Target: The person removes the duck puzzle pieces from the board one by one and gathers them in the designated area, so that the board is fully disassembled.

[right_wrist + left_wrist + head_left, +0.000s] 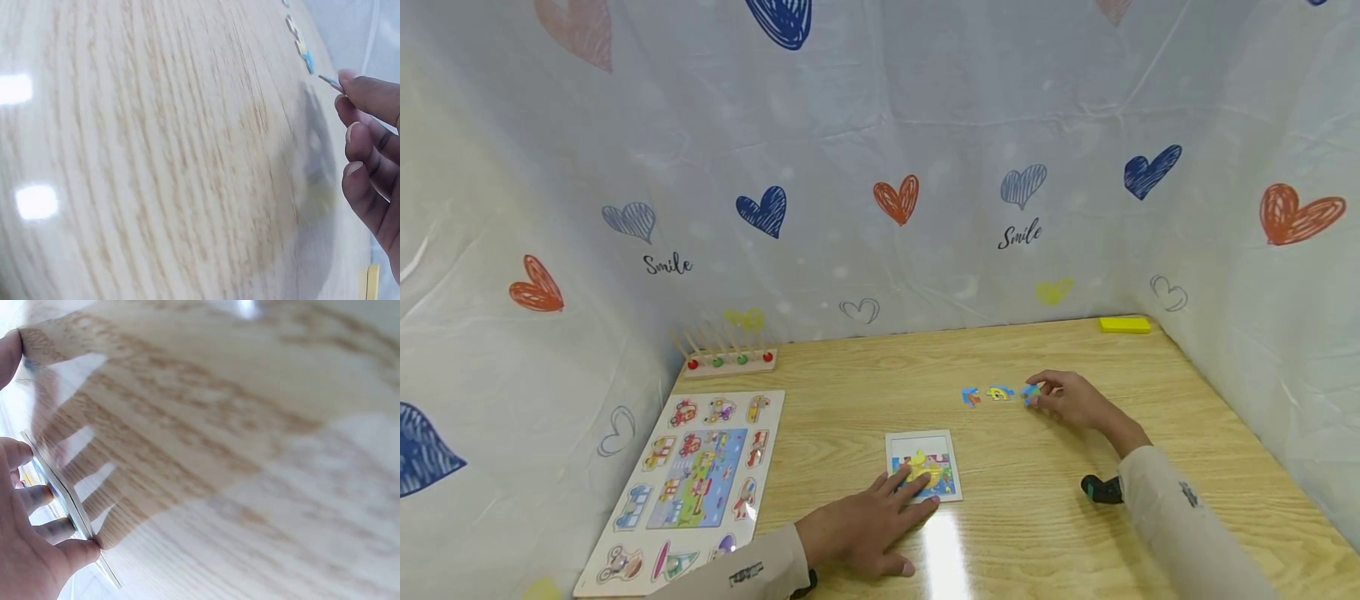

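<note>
1. One small blue-green puzzle piece (pixel 1029 392) is pinched between the thumb and forefinger of our right grip (pixel 1075 400), right of the middle and toward the far edge of the tabletop (pixel 1037 517); we cannot tell whether it touches the wood.
2. Just left of it we see a yellow-and-blue piece (pixel 1000 393), then an orange-and-blue piece (pixel 971 397), lying loose in a row.
3. Our left grip (pixel 876 525) is released, its fingers spread across the near left part of a small puzzle tray (pixel 919 446), which lies nearer to us than the loose pieces.
4. We see a bare strip along the tray's far side and colourful picture pieces below it.
5. Along the left edge we have a large vehicle board (pixel 741 410).
6. At the far left corner stands a peg rack (pixel 730 367) with red and green beads.
7. Near the far right corner lies a yellow block (pixel 1124 325).
</note>
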Tool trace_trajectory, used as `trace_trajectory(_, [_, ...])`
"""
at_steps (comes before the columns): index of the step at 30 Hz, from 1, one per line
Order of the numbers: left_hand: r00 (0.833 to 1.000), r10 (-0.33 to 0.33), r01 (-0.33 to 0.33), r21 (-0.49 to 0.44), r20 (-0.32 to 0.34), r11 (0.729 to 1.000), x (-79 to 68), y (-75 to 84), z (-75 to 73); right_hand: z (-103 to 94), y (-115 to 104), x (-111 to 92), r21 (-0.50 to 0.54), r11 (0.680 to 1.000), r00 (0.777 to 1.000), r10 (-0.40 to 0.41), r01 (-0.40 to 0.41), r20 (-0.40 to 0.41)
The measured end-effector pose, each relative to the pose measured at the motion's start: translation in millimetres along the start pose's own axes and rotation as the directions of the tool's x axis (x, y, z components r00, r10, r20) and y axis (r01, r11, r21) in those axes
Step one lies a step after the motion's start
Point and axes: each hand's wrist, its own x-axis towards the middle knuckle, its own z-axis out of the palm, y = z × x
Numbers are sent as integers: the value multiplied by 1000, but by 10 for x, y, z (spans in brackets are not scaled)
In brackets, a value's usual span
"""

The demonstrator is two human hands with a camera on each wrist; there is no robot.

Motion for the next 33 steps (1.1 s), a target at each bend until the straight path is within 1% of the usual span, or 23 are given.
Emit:
trace_trajectory(5, [1000,2,-2,3,-3,1000,0,-6,6,-51,40,65,-55,999,1000,-1,0,-16])
trace_trajectory(11, [1000,10,-10,-12,-2,1000,-3,-16,15,-65,71,117,-84,996,1000,6,-6,1])
trace_trajectory(17, [1000,14,-14,-20,0,1000,-7,-13,9,-54,107,151,-83,996,1000,12,-10,17])
trace_trajectory(19, [1000,15,-15,-28,3,999,-10,-12,6,-57,117,159,-81,996,999,32,-30,16])
trace_trajectory(24, [1000,15,-15,-28,1,999,-5,-21,15,-84,126,163,-76,996,999,50,-49,18])
trace_trajectory(31, [1000,11,-11,-10,2,1000,2,-17,5,-108,145,163,-106,994,999,15,-11,36])
trace_trajectory(33, [1000,9,-9,-9,2,1000,-1,-12,-6,-106,150,174,-110,994,999,22,-18,36])
